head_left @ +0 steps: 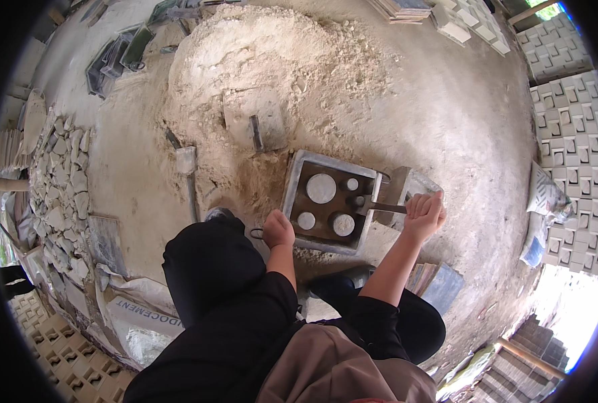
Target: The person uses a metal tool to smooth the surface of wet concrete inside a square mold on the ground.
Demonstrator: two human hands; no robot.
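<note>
Brown draped cloth [339, 366] is filling the foreground — beyond it, a square metal mould [336, 163] is sitting between the right fist [423, 213], gripping a flat bar [389, 208] that is running rightward from the mould, and the nearer left fist [279, 228], clasping a dark loop [252, 234]

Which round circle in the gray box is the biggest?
The pale circle at the upper left of the box; it is clearly wider than the other four.
</note>
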